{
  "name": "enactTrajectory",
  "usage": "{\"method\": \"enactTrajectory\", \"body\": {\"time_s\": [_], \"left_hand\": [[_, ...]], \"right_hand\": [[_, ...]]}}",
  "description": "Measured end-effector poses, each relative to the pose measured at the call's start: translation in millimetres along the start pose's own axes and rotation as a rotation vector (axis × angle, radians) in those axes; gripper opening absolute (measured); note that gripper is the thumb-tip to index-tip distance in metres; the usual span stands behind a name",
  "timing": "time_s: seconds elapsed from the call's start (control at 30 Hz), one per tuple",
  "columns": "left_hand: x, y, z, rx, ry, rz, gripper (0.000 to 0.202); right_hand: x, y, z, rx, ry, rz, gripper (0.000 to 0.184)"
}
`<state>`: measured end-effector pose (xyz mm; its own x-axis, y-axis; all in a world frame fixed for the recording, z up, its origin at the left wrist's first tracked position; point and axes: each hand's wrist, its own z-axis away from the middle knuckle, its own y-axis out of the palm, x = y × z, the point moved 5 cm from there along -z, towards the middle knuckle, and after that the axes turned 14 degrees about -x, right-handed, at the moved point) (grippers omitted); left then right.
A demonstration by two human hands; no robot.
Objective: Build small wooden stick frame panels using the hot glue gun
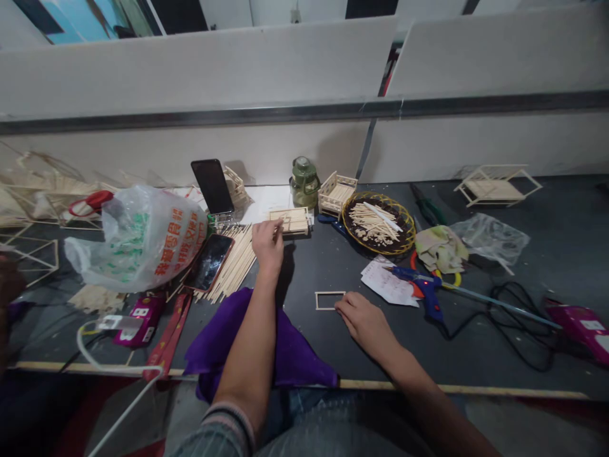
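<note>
My right hand [364,317] pinches the right end of a small rectangular frame of wooden sticks [330,293], which lies on the dark table. Farther off, my left hand [267,244] is closed, fingertips together, at the left edge of a flat panel of wooden sticks [297,220]. Whatever sits between those fingertips is too small to make out. Just left of it, a spread of long thin wooden sticks [238,263] lies partly under a phone [209,261]. A purple cloth [299,355] rests below my left forearm.
A yellow-rimmed basket [413,222] holds short sticks. Right of my hands lie a blue glue gun [428,292], paper [387,282] and a black cable [504,349]. Toward the wall stand a green jar [304,181] and a stick-built chair [337,193]. A plastic bag [137,241] bulges at left.
</note>
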<state>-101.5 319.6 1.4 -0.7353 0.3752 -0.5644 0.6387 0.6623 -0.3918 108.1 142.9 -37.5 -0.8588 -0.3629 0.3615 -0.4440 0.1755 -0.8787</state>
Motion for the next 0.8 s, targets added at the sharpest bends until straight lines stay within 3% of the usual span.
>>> {"method": "enactTrajectory", "body": {"time_s": [0.1, 0.2, 0.3, 0.43, 0.5, 0.57, 0.7, 0.8], "left_hand": [[-9, -13.8, -1, -0.141, -0.187, 0.234, 0.013], [-16, -5.8, 6, -0.06, -0.434, 0.51, 0.02], [-20, 14.3, 23, 0.165, -0.671, 0.708, 0.028], [-21, 40.1, 58, 0.638, -0.846, 0.748, 0.04], [-20, 45.9, 71, 0.782, -0.8, 0.691, 0.04], [-19, 47.9, 77, 0.851, -0.672, 0.564, 0.035], [-24, 44.1, 76, 0.903, -0.372, 0.28, 0.029], [-31, 39.2, 71, 0.91, -0.25, 0.19, 0.032]], "right_hand": [[-4, -8, 4, 0.048, 0.002, -0.066, 0.023], [-14, -21, 4, -0.034, 0.082, -0.16, 0.025], [-26, -34, -1, -0.162, 0.207, -0.223, 0.024], [-37, -35, -9, -0.235, 0.36, -0.28, 0.023], [-40, -29, -11, -0.241, 0.394, -0.273, 0.023], [-42, -21, -13, -0.225, 0.404, -0.262, 0.024], [-40, -10, -17, -0.183, 0.379, -0.202, 0.023], [-39, -8, -19, -0.176, 0.35, -0.148, 0.023]]}}
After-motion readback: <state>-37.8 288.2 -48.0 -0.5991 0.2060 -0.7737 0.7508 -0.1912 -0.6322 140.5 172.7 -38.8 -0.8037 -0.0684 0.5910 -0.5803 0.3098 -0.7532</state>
